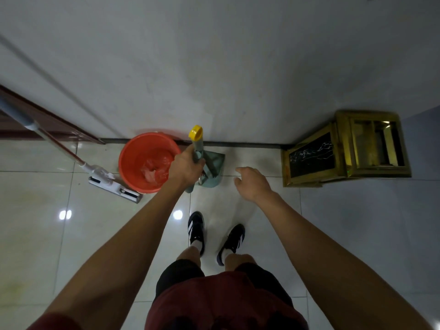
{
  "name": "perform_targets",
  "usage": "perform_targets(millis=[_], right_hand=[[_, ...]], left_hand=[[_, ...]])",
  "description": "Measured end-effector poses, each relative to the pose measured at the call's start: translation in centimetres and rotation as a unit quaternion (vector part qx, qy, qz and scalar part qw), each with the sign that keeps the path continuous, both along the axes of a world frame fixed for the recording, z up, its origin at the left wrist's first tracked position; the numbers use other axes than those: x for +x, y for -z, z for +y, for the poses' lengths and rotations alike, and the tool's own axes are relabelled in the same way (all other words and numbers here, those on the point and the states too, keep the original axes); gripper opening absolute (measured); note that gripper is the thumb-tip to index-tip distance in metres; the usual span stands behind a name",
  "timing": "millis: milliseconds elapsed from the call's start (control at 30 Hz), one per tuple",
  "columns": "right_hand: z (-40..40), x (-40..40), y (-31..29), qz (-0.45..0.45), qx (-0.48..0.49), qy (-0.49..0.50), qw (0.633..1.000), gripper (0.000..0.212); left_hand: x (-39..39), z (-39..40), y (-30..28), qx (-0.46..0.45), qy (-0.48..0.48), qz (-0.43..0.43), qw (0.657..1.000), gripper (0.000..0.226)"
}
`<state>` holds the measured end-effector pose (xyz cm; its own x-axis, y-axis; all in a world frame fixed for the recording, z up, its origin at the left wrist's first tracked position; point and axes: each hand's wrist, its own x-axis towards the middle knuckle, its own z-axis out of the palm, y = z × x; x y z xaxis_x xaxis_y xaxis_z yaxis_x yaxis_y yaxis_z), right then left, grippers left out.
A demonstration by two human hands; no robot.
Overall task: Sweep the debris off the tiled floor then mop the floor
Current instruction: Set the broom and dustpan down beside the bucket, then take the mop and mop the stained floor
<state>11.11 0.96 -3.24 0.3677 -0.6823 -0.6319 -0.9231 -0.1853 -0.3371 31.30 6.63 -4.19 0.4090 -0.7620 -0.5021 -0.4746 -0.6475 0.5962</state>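
**Picking up the sweeping tools by the wall**

Standing by the wall, the person has the left hand (185, 166) wrapped around the teal handle (198, 146) with its yellow cap (195, 132). Below it sits the teal dustpan (212, 170) on the tiled floor (333, 222), close against the wall; whether a broom is clipped to it I cannot tell from here. The right hand (253, 184) hangs free just beside the dustpan, fingers loosely spread, holding nothing.

The red bucket (147, 161) stands immediately left of the dustpan, with what looks like water in it, and the flat mop (114, 184) leans beside that, its head on the floor touching the bucket's foot. A brass-coloured bin (345, 148) stands well off to the right.

I'd judge this as the very start: tools being taken up, no sweeping yet, mop untouched. To do it well, lift the handle straight up so it clears the bucket rim rather than knocking it, and let the free hand steady the pan. I see no obvious debris on the tiles nearby.
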Motion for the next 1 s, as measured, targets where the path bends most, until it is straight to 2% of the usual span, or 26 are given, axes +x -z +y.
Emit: perform_targets(millis=[133,300,433,667,867,1000], right_hand=[[-0.2,0.3,-0.6,-0.001,-0.031,-0.062,0.998,0.04],[0.4,-0.2,-2.0,0.008,-0.052,-0.153,0.987,0.038],[2.3,-0.5,-2.6,-0.003,-0.025,-0.189,0.982,0.038],[8.1,2.0,-2.7,-0.014,0.023,-0.295,0.955,0.044],[13.1,8.9,-3.7,-0.015,0.029,-0.375,0.926,0.052],[16.2,14.9,-1.5,-0.008,0.031,-0.418,0.908,0.058]], left_hand=[[-0.1,2.3,-2.1,-0.024,0.03,-0.037,0.999,0.041],[-0.2,6.8,-3.7,0.037,0.064,-0.131,0.989,0.047],[-2.0,10.4,-5.6,0.041,0.105,-0.169,0.979,0.038],[-2.5,17.6,-6.3,0.089,0.055,-0.217,0.97,0.053],[1.4,24.7,-7.1,0.134,-0.016,-0.214,0.967,0.049],[5.7,30.5,-7.2,0.152,-0.065,-0.206,0.964,0.052]])
